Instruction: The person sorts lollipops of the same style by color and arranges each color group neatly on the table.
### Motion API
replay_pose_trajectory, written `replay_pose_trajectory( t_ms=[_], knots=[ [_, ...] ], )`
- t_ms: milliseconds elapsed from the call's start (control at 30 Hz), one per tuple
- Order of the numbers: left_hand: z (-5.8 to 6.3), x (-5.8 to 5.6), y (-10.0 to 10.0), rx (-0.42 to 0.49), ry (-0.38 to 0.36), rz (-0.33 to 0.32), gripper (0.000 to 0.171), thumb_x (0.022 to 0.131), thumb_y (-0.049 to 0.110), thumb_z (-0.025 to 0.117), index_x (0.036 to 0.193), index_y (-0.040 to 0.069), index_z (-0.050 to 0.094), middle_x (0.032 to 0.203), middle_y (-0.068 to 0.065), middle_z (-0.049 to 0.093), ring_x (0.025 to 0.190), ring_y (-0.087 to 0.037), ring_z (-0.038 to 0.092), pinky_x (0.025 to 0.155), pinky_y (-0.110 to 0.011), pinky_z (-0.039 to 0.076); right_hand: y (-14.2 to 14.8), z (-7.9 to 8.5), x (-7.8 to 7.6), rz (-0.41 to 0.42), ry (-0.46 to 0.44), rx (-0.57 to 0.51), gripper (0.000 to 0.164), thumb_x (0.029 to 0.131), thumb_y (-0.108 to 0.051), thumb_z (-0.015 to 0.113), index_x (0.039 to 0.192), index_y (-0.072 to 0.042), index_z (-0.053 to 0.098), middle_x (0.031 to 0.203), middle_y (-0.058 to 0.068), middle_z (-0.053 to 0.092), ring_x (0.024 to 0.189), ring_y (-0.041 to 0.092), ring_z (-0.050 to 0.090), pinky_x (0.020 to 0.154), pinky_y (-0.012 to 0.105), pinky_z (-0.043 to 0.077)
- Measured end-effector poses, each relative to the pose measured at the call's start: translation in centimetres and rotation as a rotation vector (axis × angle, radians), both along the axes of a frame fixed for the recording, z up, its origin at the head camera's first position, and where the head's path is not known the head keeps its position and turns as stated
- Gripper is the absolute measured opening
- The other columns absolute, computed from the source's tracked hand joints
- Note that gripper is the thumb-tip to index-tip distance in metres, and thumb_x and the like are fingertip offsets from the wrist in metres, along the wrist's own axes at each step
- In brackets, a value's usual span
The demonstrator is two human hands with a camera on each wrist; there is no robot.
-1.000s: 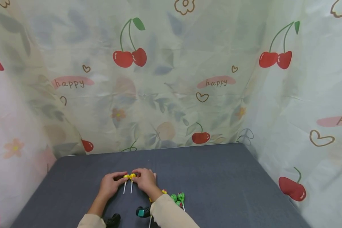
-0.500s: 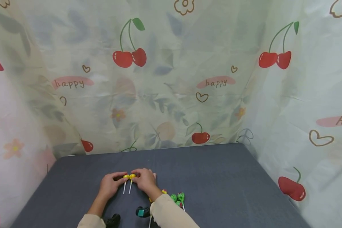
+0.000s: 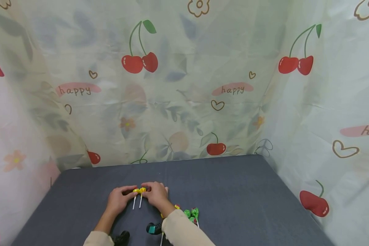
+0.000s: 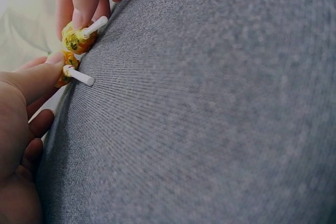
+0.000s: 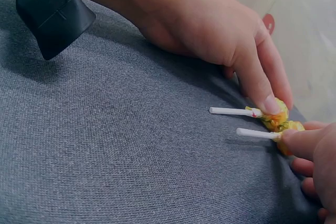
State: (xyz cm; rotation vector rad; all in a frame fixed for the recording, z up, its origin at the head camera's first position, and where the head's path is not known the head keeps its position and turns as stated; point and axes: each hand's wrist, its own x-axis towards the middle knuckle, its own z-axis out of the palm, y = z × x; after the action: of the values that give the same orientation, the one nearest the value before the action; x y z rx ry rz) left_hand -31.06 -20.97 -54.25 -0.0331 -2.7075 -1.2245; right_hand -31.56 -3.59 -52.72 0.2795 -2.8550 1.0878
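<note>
Two yellow-wrapped lollipops with white sticks are held side by side, heads together, over the dark grey cloth. My left hand (image 3: 118, 200) pinches the left lollipop (image 3: 136, 191) by its wrapped head, between thumb and fingers. The right lollipop (image 3: 142, 190) is pinched the same way by my right hand (image 3: 157, 195). Both sticks point back toward me. Seen from the left wrist, the left hand's lollipop (image 4: 67, 72) is nearer and the right hand's lollipop (image 4: 76, 39) lies just beyond. In the right wrist view, thumbs press on both wrapped heads.
Several green-wrapped lollipops (image 3: 192, 214) lie right of my right forearm, with a yellow-and-red one (image 3: 177, 206) partly hidden by the sleeve. Black wrist devices (image 3: 154, 228) sit by both forearms. A cherry-printed curtain (image 3: 172, 102) surrounds the grey table (image 3: 233, 191).
The stick of the right lollipop has swung slightly left, closer to the other stick. Both hands keep almost the same place and grip.
</note>
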Motion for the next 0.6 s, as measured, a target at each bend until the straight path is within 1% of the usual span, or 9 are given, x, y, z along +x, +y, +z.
replay_pose_trajectory(
  t_ms=[233, 367, 600],
  knots=[
    [-0.15, 0.0, -0.1, -0.003, 0.007, -0.004, 0.031, 0.085, 0.025, 0.077, 0.113, 0.012, 0.075, 0.11, -0.009, 0.071, 0.108, -0.034, 0.061, 0.093, -0.053, 0.045, -0.04, -0.02, 0.02, -0.011, -0.003, -0.023, 0.024, 0.086, -0.03, 0.075, 0.109, -0.029, 0.075, 0.067, -0.016, 0.053, 0.07, 0.009, 0.046, 0.068, 0.033, 0.031],
    [-0.17, -0.03, -0.09, -0.009, 0.013, -0.001, 0.031, 0.084, 0.024, 0.077, 0.112, 0.012, 0.075, 0.109, -0.009, 0.071, 0.107, -0.034, 0.062, 0.093, -0.052, 0.045, -0.07, 0.02, -0.01, -0.018, 0.006, -0.024, 0.02, 0.085, -0.03, 0.076, 0.105, -0.027, 0.075, 0.069, -0.015, 0.055, 0.071, 0.009, 0.047, 0.068, 0.033, 0.032],
    [-0.22, -0.11, -0.08, -0.003, 0.019, -0.001, 0.03, 0.084, 0.024, 0.078, 0.111, 0.012, 0.076, 0.108, -0.009, 0.072, 0.107, -0.033, 0.062, 0.093, -0.052, 0.045, -0.14, 0.13, -0.06, -0.034, -0.002, -0.012, 0.015, 0.085, -0.03, 0.076, 0.1, -0.028, 0.076, 0.071, -0.015, 0.056, 0.072, 0.01, 0.048, 0.069, 0.034, 0.032]
  ],
)
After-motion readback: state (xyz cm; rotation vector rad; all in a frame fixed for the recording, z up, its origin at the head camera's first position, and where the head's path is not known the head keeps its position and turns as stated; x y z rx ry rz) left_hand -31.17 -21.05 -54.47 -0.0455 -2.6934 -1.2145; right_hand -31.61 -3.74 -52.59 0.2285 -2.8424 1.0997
